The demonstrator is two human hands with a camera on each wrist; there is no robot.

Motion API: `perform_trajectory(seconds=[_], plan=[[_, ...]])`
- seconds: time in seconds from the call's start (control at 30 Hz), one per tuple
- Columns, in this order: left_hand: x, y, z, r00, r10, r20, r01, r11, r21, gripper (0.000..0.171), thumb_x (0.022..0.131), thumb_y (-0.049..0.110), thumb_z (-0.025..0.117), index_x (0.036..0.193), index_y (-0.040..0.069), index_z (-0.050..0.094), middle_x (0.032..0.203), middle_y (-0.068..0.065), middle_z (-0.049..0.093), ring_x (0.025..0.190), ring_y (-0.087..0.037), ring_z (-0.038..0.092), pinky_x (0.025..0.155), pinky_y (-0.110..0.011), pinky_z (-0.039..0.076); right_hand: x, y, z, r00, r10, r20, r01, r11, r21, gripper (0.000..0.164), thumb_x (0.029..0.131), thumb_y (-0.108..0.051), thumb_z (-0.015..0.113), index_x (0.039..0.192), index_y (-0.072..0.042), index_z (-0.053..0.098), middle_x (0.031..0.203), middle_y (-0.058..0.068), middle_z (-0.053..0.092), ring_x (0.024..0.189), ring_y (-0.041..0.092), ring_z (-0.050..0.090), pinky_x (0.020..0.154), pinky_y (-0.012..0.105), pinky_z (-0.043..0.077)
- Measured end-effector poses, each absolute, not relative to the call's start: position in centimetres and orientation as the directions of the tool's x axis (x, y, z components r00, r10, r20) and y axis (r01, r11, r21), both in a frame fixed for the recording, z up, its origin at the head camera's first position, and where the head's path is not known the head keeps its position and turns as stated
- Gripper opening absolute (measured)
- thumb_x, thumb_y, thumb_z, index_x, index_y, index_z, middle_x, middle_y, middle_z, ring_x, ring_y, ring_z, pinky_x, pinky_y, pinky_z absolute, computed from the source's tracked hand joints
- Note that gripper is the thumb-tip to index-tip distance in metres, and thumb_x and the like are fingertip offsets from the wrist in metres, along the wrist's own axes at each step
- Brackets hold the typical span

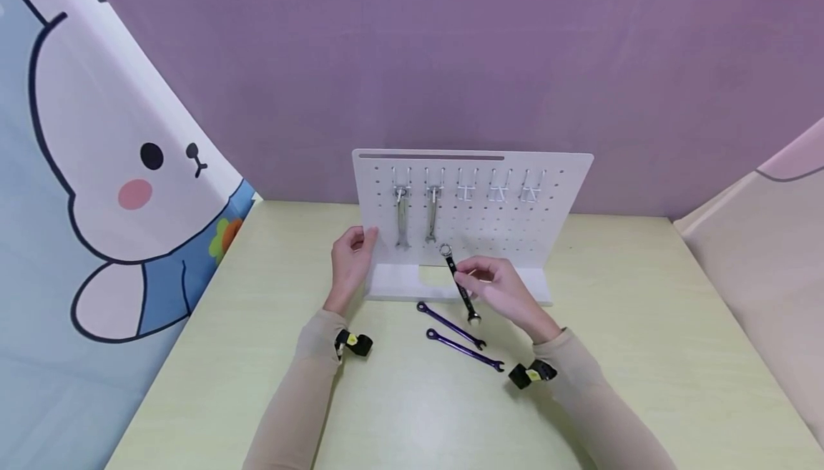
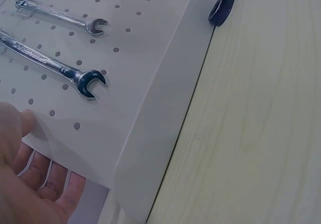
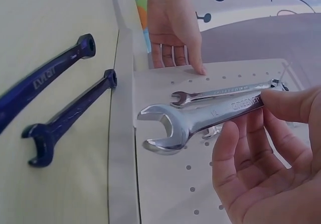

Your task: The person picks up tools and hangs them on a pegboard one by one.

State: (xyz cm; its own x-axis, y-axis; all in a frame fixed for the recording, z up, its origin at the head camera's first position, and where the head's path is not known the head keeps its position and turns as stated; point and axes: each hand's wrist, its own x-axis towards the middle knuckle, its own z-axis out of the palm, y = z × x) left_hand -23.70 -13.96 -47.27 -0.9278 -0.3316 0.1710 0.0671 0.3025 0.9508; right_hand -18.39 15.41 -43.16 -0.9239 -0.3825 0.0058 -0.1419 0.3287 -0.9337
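Observation:
My right hand [image 1: 498, 287] pinches a shiny combination wrench [image 1: 462, 287] between thumb and fingers, tilted in front of the white pegboard [image 1: 489, 230]. Its open-end jaw points toward the table in the right wrist view. At the board's left edge, my left hand [image 1: 352, 259] grips it, thumb on the front face and fingers behind. Two silver wrenches, a left one [image 1: 402, 219] and a right one [image 1: 432, 218], hang from hooks on the board. On the table before the board's base lie two dark purple-blue wrenches, a farther one [image 1: 452, 325] and a nearer one [image 1: 465, 350].
Several wire hooks without wrenches [image 1: 498, 187] line the board's upper right. The board's foot [image 1: 395, 284] rests on the pale wooden table [image 1: 412, 413]. A purple backdrop [image 1: 450, 62] rises behind, with a cartoon-print cloth [image 1: 129, 255] along the left.

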Motion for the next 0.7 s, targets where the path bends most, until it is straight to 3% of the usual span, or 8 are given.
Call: perform_trajectory(seconds=[0.4,0.7], plan=[[-23.6,-14.0,-47.2,-0.931,-0.326,0.167,0.064,0.304,0.951,0.030,0.106,0.028,0.068,0.111,-0.001,0.074,0.103,-0.020,0.073,0.095,-0.025,0.065,0.084,-0.026,0.049,-18.5,15.2,-42.5,-0.939,-0.342,0.015,-0.131,0.319,-0.939,0.027,0.104,-0.018,0.068,0.123,0.002,0.072,0.118,0.021,0.074,0.087,0.021,0.068,0.079,0.035,0.060],[-23.6,-14.0,-47.3,-0.930,-0.330,0.165,0.060,0.305,0.950,0.030,0.106,0.029,0.069,0.111,0.000,0.074,0.103,-0.019,0.074,0.095,-0.023,0.065,0.083,-0.023,0.049,-18.7,15.0,-41.8,-0.951,-0.306,0.029,-0.118,0.277,-0.954,0.030,0.104,-0.017,0.068,0.127,0.003,0.070,0.118,0.019,0.074,0.090,0.020,0.069,0.079,0.032,0.061]])
